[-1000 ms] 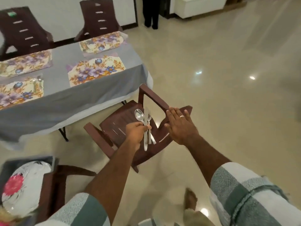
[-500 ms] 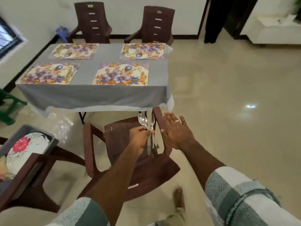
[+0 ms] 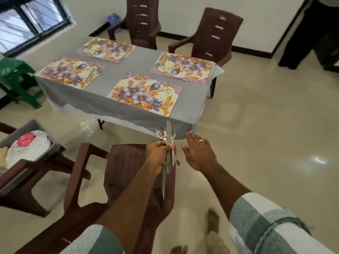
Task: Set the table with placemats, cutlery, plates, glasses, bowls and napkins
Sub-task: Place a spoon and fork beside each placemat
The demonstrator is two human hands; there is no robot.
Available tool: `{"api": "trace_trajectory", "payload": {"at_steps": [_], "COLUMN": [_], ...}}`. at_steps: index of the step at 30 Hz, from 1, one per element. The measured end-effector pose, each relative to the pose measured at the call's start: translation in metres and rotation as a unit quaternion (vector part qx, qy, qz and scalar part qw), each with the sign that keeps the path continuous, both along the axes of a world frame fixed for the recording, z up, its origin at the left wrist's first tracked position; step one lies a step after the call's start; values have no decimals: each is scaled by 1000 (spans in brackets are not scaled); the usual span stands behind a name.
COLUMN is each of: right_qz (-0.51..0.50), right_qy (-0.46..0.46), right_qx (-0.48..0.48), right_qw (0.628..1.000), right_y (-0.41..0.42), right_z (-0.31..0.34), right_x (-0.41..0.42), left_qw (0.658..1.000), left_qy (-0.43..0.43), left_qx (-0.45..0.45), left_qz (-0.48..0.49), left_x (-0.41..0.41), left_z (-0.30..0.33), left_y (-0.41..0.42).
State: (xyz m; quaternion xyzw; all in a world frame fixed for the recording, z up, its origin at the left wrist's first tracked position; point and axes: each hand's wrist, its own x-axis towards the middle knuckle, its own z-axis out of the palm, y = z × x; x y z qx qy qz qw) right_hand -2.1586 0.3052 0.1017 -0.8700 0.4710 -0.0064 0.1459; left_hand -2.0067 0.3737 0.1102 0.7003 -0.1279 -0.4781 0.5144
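The left hand point(image 3: 159, 153) has its grip closed round a bundle of cutlery point(image 3: 167, 143), a spoon, knife and fork held upright above the back of a brown chair point(image 3: 132, 180), just short of the bench point(image 3: 113, 105) edge. The right hand point(image 3: 199, 154) hovers beside it with fingers straight, a ring on one, holding nothing. Four floral placemats point(image 3: 145, 94) lie on the grey cloth, and a flowered plate point(image 3: 27, 149) sits in a grey bin at the left.

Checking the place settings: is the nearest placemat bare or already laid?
Bare: the nearest placemat shows only its flower print; the cutlery is in the left hand.
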Motion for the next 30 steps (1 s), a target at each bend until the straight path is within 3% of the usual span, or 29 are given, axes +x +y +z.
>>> {"api": "trace_trajectory", "payload": {"at_steps": [7, 17, 23, 30], "right_qz": [-59, -82, -205, -316], "right_qy": [-224, -290, -315, -296], "right_qx": [153, 422, 439, 420], "right_qw": [961, 855, 816, 798], "right_y": [-122, -231, -294, -339], "right_z": [-5, -6, -34, -83], "right_x": [30, 84, 140, 191], "left_qw": [997, 989, 976, 981], "left_qy": [5, -32, -81, -55], "left_qx": [8, 62, 115, 132], "left_qz": [75, 134, 168, 133], "left_x": [-8, 15, 73, 133], "left_z": [-10, -18, -44, -74], "left_y": [-90, -183, -222, -255]}}
